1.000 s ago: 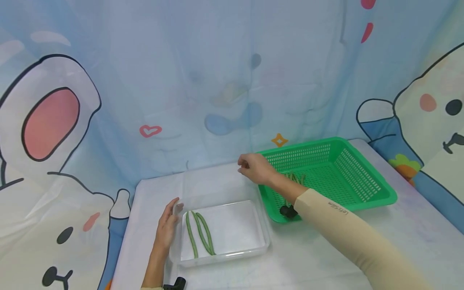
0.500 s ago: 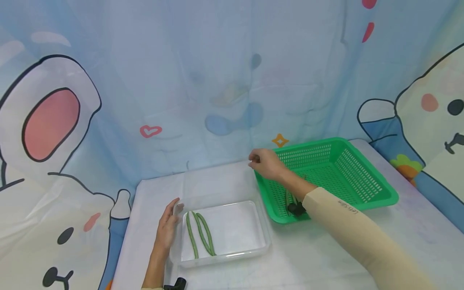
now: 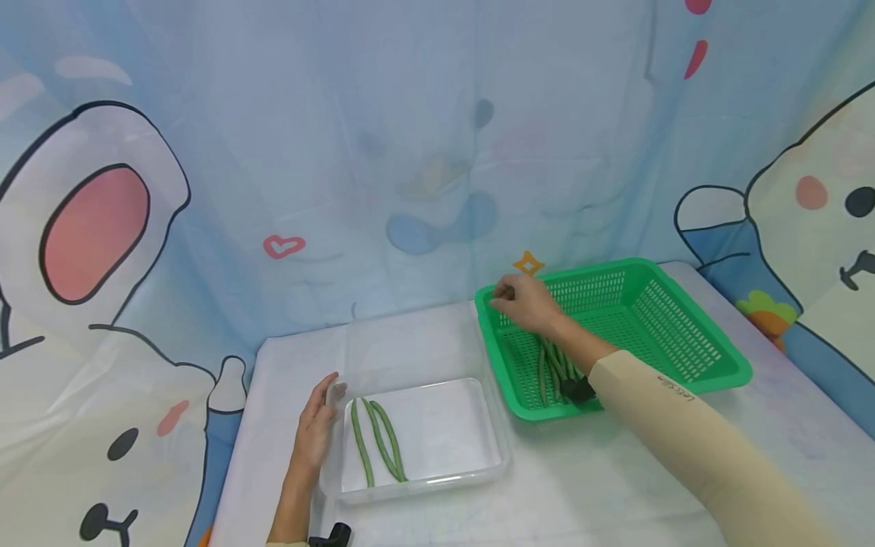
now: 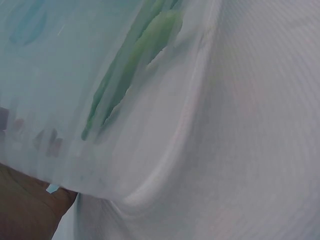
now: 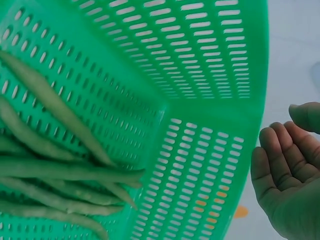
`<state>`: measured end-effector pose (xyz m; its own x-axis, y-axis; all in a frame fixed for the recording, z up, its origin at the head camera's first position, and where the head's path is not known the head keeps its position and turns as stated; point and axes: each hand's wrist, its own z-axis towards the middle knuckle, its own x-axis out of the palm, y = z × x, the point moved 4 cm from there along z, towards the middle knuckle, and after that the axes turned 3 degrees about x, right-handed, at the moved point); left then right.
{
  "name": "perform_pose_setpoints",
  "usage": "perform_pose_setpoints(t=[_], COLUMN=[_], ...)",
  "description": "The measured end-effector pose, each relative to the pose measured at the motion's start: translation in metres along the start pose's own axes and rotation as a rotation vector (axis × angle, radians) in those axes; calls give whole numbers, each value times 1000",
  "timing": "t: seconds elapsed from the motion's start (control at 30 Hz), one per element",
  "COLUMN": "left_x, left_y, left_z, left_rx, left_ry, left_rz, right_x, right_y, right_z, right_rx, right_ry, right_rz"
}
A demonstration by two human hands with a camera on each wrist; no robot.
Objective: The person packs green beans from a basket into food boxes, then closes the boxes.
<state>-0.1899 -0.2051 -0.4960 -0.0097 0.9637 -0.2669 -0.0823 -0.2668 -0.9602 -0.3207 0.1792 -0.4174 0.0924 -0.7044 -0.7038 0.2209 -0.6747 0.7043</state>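
My left hand (image 3: 316,431) lies along the left wall of a clear plastic container (image 3: 472,477), its fingers (image 3: 320,395) fairly straight against the side. Inside the container, three green beans (image 3: 360,444) lie lengthwise near that hand; they show blurred through the plastic as green beans (image 4: 137,55) in the left wrist view. Over the back left corner of a green slotted basket (image 3: 704,319) hovers my right hand (image 3: 529,304), holding nothing, fingers loosely bent. Several green beans (image 5: 60,170) lie in the basket, partly covered by my right forearm in the head view.
A white cloth (image 3: 410,342) covers the table under both containers. Behind it hangs a blue printed curtain (image 3: 342,152) with cartoon figures. The basket stands right of the clear container, slightly farther back.
My right hand has moved rightward from beyond the basket's left edge to over its back left corner, uncovering more of the beans there. The left hand and clear container have stayed still.
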Motion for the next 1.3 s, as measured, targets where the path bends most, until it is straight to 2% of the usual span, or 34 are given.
perform_pose_setpoints(t=[0.5,0.6,0.73,0.83,1.23,1.3], left_x=[0,-1,-1,-1,-1,-1], left_y=[-3,-2,-1,0,-1,3], left_z=[-1,-1,-1,-1,-1,0], left_rx=[10,12,15,19,2,-3], left_ry=[2,3,3,4,1,3], left_rz=[-15,-17,-10,-5,3,3], right_x=[-17,-18,-16,-14,-5,-2], right_y=[-28,-34,-41,-46,-58,-61], right_z=[0,0,-4,-7,-3,-3], right_rx=[34,42,71,93,144,161], right_ry=[28,70,189,261,308,319], right_rz=[-189,-262,-385,-438,-497,-514])
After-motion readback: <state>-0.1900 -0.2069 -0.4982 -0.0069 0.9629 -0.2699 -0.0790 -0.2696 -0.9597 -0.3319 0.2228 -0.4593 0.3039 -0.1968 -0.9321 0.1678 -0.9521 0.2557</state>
